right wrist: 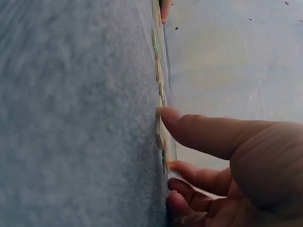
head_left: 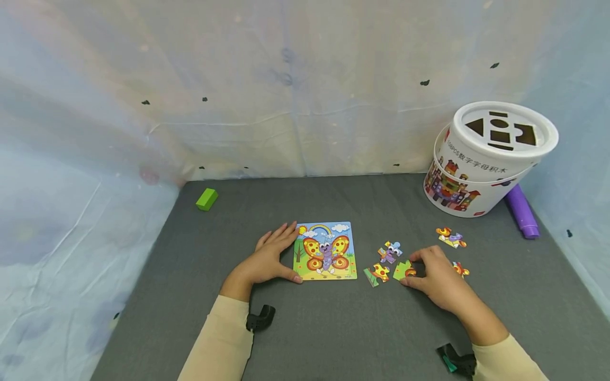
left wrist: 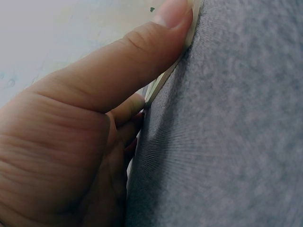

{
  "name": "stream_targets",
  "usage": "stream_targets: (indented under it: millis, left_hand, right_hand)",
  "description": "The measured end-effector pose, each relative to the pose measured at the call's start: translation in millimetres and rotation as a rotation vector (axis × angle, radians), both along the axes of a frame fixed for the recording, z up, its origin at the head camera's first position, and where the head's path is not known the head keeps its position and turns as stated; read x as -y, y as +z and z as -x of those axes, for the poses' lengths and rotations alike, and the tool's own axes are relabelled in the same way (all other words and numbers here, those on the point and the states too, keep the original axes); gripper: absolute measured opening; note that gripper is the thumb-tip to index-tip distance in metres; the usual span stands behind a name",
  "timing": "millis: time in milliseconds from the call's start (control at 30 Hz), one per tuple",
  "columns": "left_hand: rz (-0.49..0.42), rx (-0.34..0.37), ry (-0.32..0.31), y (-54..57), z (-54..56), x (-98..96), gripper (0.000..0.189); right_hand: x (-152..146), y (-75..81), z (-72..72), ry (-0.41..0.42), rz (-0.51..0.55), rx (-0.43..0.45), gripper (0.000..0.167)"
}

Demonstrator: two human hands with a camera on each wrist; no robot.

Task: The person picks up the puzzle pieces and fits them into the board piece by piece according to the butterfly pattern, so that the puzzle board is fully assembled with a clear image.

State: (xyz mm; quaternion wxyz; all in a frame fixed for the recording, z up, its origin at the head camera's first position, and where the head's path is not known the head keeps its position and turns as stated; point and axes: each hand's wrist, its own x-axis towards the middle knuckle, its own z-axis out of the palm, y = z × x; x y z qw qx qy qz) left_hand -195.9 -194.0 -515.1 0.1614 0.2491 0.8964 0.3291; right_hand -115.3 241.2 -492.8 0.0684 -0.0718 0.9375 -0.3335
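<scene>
A square butterfly puzzle board (head_left: 325,251) lies flat on the grey table. My left hand (head_left: 269,256) rests along its left side, fingers stretched to the upper corner and thumb at the lower one. In the left wrist view the thumb meets the board's thin edge (left wrist: 166,75). Right of the board, my right hand (head_left: 440,280) pinches a yellow-green puzzle piece (head_left: 402,270) between thumb and index finger, low over the cloth. Close by lie a purple-and-blue puzzle piece (head_left: 389,253) and a yellow-and-green puzzle piece (head_left: 380,272).
Another puzzle piece (head_left: 451,238) lies beyond the right hand, and one more (head_left: 460,269) is partly hidden by it. A white block bucket (head_left: 476,159) stands back right, with a purple cylinder (head_left: 522,212) beside it. Far left sits a green block (head_left: 207,199).
</scene>
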Motion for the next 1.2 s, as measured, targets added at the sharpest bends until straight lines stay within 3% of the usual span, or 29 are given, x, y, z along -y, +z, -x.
stream_targets:
  millis: [167, 300, 500, 600, 900, 1200]
  left_hand:
    - [-0.002, 0.002, -0.002, -0.9, 0.4, 0.0, 0.131]
    - [-0.007, -0.003, -0.001, -0.5, 0.5, -0.4, 0.131]
    - [-0.010, 0.006, 0.003, 0.7, -0.4, -0.8, 0.130]
    - [-0.001, 0.006, 0.002, 0.7, -0.5, -0.6, 0.130]
    - [0.010, -0.002, 0.003, -0.1, 1.1, -0.5, 0.132]
    - [0.004, -0.009, 0.004, -0.9, 1.4, -0.6, 0.131]
  right_hand:
    - [3.4, 0.0, -1.3, 0.025, 0.111, -0.022, 0.039]
    - [12.2, -4.3, -4.4, 0.050, 0.245, -0.106, 0.026]
    - [38.1, -14.4, -8.0, 0.067, 0.424, -0.260, 0.026]
    - [53.8, -17.2, -8.1, 0.076, 0.483, -0.288, 0.026]
    - [99.2, -24.4, -3.9, 0.162, 0.556, -0.293, 0.025]
    - [137.7, -24.9, 15.6, 0.179, 0.548, -0.312, 0.025]
